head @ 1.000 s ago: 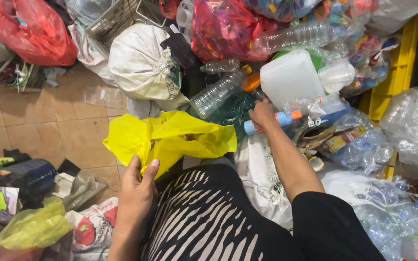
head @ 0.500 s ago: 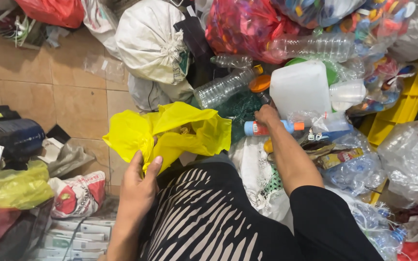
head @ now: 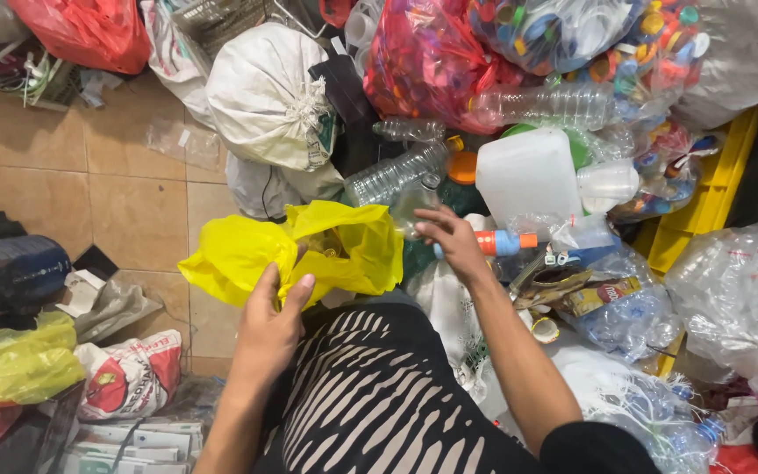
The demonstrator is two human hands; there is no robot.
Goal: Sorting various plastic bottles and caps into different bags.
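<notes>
A crumpled yellow plastic bag (head: 344, 250) hangs in front of my knees, above my black-and-white striped clothing (head: 379, 395). My left hand (head: 274, 320) grips the bag's bunched lower middle, thumb on the front. My right hand (head: 451, 241) hovers at the bag's right edge with fingers half curled; whether they pinch anything is unclear. Just beyond it lie clear plastic bottles (head: 394, 171), a white plastic jug (head: 528, 175) and a bottle with a blue and orange cap (head: 506, 242).
Knotted white sacks (head: 265, 96), a red bag of bottle caps (head: 427, 61) and clear bags of plastic (head: 739, 290) crowd the back and right. A yellow crate (head: 704, 211) stands right. Tiled floor (head: 125, 193) shows at left, beside more bags (head: 19, 364) and stacked paper (head: 133, 439).
My right hand has pulled back from the blue-capped bottle in the pile to the yellow bag's right edge. My left hand keeps its hold on the bag. The view shifted slightly.
</notes>
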